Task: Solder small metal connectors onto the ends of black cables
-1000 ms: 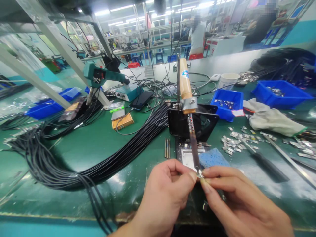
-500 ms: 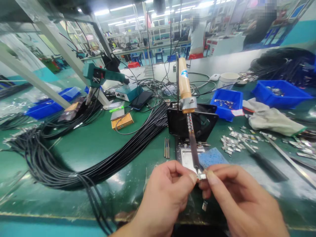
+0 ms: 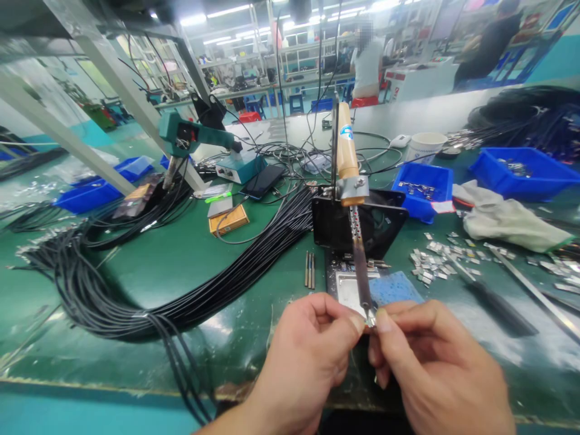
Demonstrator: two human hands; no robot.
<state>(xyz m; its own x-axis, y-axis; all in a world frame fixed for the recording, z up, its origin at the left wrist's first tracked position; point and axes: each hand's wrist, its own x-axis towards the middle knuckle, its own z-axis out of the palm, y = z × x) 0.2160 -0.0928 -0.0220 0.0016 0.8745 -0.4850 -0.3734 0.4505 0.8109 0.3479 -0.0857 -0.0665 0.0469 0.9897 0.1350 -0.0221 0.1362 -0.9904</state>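
Left hand and right hand both pinch a metal bit, kinda hidden by fingers, soldering iron just beyond them.

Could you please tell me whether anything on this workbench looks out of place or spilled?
Yes, mildly: small metal pieces lie scattered on the green tabletop, right of the blue sponge, whereas the blue bin behind them keeps small metal parts contained. Cables behind the soldering iron also look tangled. I see no clear damage.
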